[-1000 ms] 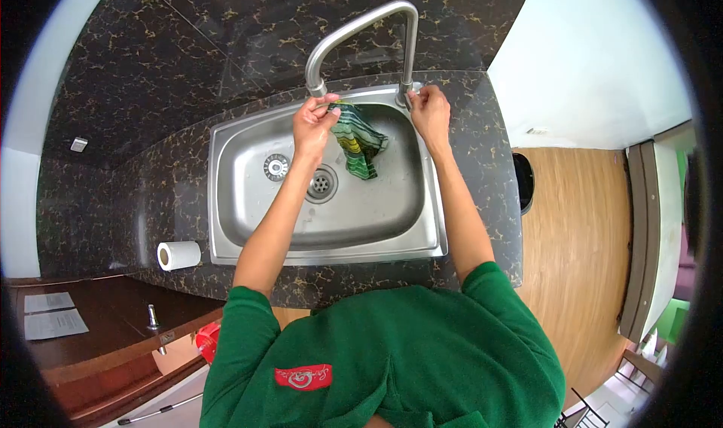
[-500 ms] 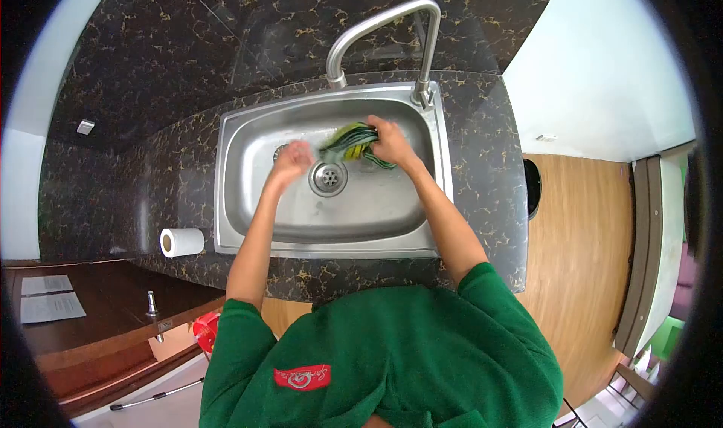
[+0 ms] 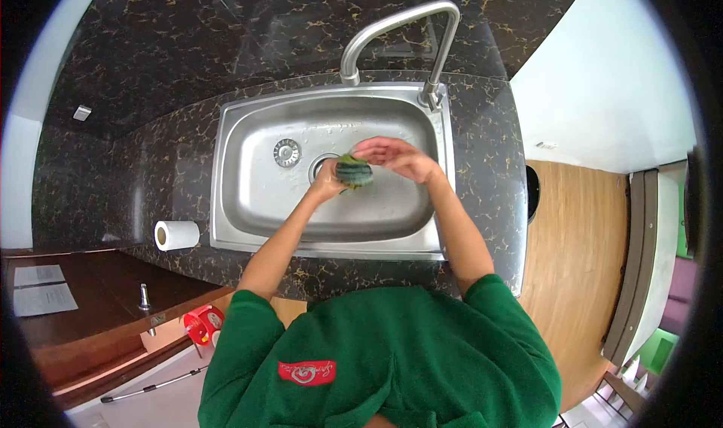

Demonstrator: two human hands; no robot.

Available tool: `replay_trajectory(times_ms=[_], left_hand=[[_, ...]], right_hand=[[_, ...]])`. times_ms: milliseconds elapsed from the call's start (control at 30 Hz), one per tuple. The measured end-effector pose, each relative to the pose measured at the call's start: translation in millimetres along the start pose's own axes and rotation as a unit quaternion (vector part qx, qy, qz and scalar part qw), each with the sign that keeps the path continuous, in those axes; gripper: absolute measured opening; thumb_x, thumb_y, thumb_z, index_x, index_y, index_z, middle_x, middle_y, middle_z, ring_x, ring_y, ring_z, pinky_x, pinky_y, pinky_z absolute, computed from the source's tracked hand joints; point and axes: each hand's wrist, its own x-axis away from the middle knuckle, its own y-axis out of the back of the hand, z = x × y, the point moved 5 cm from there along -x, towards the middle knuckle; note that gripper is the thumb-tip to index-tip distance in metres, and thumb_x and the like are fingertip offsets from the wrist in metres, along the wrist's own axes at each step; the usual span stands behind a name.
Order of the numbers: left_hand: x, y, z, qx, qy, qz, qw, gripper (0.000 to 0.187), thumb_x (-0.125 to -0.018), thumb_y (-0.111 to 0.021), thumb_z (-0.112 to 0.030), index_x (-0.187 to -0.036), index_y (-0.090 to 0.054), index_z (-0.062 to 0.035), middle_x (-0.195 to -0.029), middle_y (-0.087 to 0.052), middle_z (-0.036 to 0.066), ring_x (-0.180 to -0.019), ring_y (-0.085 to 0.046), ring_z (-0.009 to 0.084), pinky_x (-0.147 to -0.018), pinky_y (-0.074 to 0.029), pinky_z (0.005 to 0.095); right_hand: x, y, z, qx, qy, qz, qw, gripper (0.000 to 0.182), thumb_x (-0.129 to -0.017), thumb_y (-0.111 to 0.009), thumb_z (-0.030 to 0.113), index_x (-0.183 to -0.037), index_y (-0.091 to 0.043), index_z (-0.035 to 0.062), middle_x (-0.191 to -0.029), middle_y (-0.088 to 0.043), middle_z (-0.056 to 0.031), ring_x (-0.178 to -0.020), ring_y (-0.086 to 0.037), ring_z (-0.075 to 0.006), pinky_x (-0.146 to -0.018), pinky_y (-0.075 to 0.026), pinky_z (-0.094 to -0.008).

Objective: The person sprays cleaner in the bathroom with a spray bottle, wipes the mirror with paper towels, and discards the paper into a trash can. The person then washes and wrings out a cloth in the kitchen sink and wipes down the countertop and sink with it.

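Over the middle of the sink [image 3: 316, 217], my left hand [image 3: 327, 182] is closed around a bunched green striped cloth [image 3: 354, 173] with yellowish parts. My right hand [image 3: 399, 159] is just to the right of the cloth, its fingers stretched out toward it and slightly apart. Fingertips of that hand come right up to the cloth's upper edge. Below the hands the drain hole [image 3: 319, 164] is partly hidden. A round metal sink strainer [image 3: 286, 153] lies on the basin floor to the left.
A tall curved faucet [image 3: 450, 40] rises at the sink's back right, its spout over the rear rim. On the dark marbled counter [image 3: 482, 157], a white paper roll [image 3: 178, 235] lies left of the sink. Papers [image 3: 44, 288] rest on a brown wooden surface at lower left.
The cloth has passed from my right hand to my left and is bunched smaller. My right hand has opened away from it. The strainer and drain show more fully apart now.
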Motion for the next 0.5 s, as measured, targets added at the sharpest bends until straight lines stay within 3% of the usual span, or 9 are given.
replay_trajectory(times_ms=[33,67,100,133,167,267,367,467,500], left_hand=[[3,7,-17,-0.083,-0.079,0.009,0.993,0.038,-0.060,-0.075,-0.003,-0.094,-0.059,-0.0037,-0.090,-0.061,0.006,-0.087,-0.059,0.0202,-0.075,-0.049,0.0294],[6,9,-33,-0.165,-0.158,0.018,0.973,0.036,-0.059,-0.073,-0.002,-0.093,-0.058,-0.0034,-0.090,-0.061,0.007,-0.087,-0.059,0.0225,-0.074,-0.049,0.0296],[12,10,-62,-0.153,-0.218,-0.022,0.964,0.029,-0.062,-0.067,-0.003,-0.089,-0.056,-0.0021,-0.094,-0.057,0.010,-0.086,-0.058,0.0278,-0.074,-0.049,0.0316],[14,10,-80,-0.220,-0.269,-0.004,0.938,0.027,-0.064,-0.065,-0.003,-0.090,-0.055,-0.0023,-0.096,-0.057,0.010,-0.086,-0.058,0.0272,-0.074,-0.049,0.0323],[15,9,-94,-0.285,-0.317,0.014,0.905,0.025,-0.067,-0.063,-0.003,-0.090,-0.055,-0.0024,-0.098,-0.056,0.010,-0.087,-0.058,0.0267,-0.074,-0.049,0.0331],[14,12,-101,-0.411,-0.393,0.076,0.819,0.030,-0.073,-0.058,-0.006,-0.102,-0.050,-0.0058,-0.096,-0.054,0.009,-0.086,-0.057,0.0236,-0.073,-0.049,0.0343],[10,26,-87,-0.500,-0.420,0.127,0.746,0.039,-0.073,-0.057,-0.010,-0.110,-0.044,-0.0077,-0.093,-0.053,0.008,-0.086,-0.056,0.0213,-0.071,-0.049,0.0319],[11,35,-66,-0.507,-0.413,0.152,0.741,0.035,-0.073,-0.057,-0.010,-0.106,-0.047,-0.0056,-0.089,-0.055,0.009,-0.081,-0.059,0.0224,-0.066,-0.050,0.0326],[7,35,-51,-0.533,-0.356,0.163,0.750,0.033,-0.073,-0.056,-0.009,-0.104,-0.048,-0.0048,-0.087,-0.057,0.010,-0.079,-0.060,0.0232,-0.065,-0.050,0.0333]], right_hand=[[11,15,-2,-0.010,-0.014,-0.059,0.998,0.054,-0.081,-0.053,0.034,-0.122,-0.045,-0.0004,-0.120,-0.052,-0.0174,-0.112,-0.051,-0.0264,-0.097,-0.038,-0.0428],[15,18,-20,-0.058,-0.079,-0.053,0.994,0.063,-0.080,-0.052,0.044,-0.124,-0.043,-0.0002,-0.121,-0.051,-0.0189,-0.112,-0.051,-0.0284,-0.096,-0.038,-0.0446],[21,19,-41,-0.104,-0.144,-0.045,0.983,0.072,-0.079,-0.050,0.054,-0.126,-0.041,0.0000,-0.122,-0.050,-0.0203,-0.112,-0.050,-0.0304,-0.095,-0.039,-0.0464],[28,14,-58,-0.151,-0.208,-0.036,0.966,0.081,-0.078,-0.049,0.064,-0.128,-0.039,0.0002,-0.123,-0.049,-0.0217,-0.111,-0.050,-0.0324,-0.094,-0.039,-0.0482],[23,-13,-59,-0.216,-0.205,0.024,0.954,0.085,-0.074,-0.051,0.066,-0.126,-0.038,-0.0006,-0.119,-0.051,-0.0246,-0.107,-0.053,-0.0370,-0.084,-0.047,-0.0483],[5,-41,-71,-0.200,-0.118,0.045,0.972,0.081,-0.071,-0.063,0.058,-0.122,-0.039,-0.0007,-0.113,-0.054,-0.0200,-0.091,-0.060,-0.0310,-0.065,-0.054,-0.0350],[-6,-33,-93,-0.103,-0.177,0.002,0.979,0.066,-0.070,-0.074,0.044,-0.112,-0.047,0.0003,-0.099,-0.059,-0.0136,-0.079,-0.061,-0.0224,-0.050,-0.049,-0.0262],[-20,-30,-93,0.123,-0.276,-0.074,0.950,0.050,-0.065,-0.079,0.030,-0.098,-0.054,0.0025,-0.086,-0.059,-0.0090,-0.072,-0.058,-0.0164,-0.048,-0.046,-0.0259],[-26,-26,-95,0.194,-0.291,-0.097,0.932,0.052,-0.064,-0.079,0.029,-0.099,-0.053,0.0016,-0.085,-0.060,-0.0108,-0.071,-0.059,-0.0173,-0.049,-0.047,-0.0269]])
